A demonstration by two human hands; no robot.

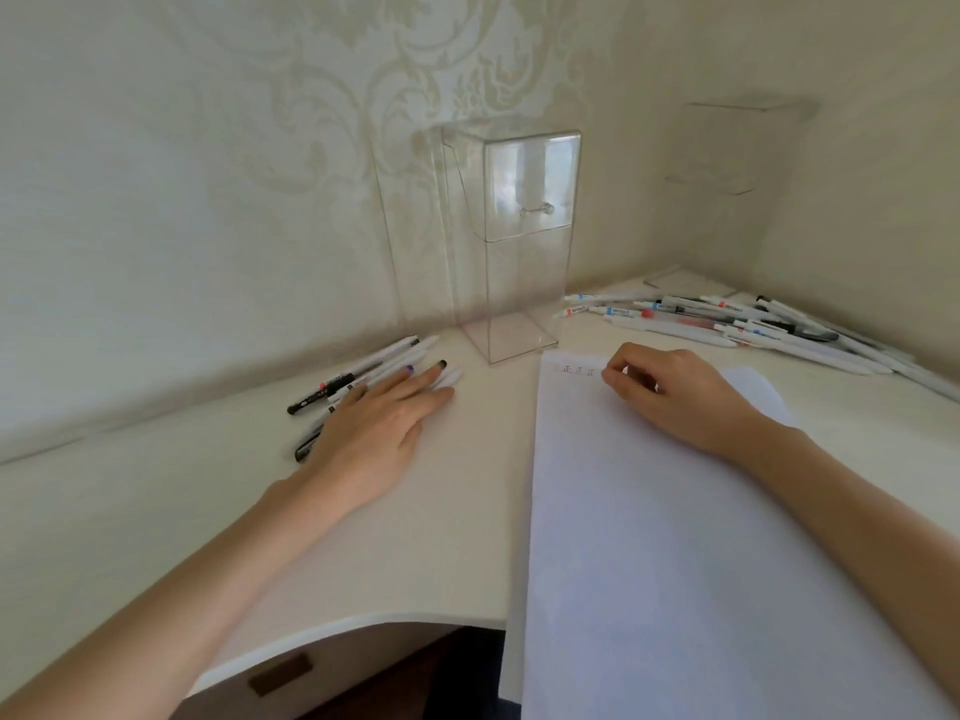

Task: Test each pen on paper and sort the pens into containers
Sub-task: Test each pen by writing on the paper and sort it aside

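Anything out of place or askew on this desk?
The paper sheet lies at a slant and overhangs the desk's front edge. The clear container stands empty; pens lie loose in a left heap and a right heap.

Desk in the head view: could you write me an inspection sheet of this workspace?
Surface: pale desk, curved front edge, set into a corner.
Job's things: paper sheet with small written marks near its top; pen pile at the right; smaller pen group at the left; tall clear container at the back, no pens seen inside.
Clutter: nothing seen.
Hands: left hand flat, fingers resting on the smaller pen group; right hand curled beside the marks, seemingly pinching a white pen, mostly hidden.
Cables: nothing seen.
Surroundings: patterned wallpaper; a faint second clear box by the right wall.
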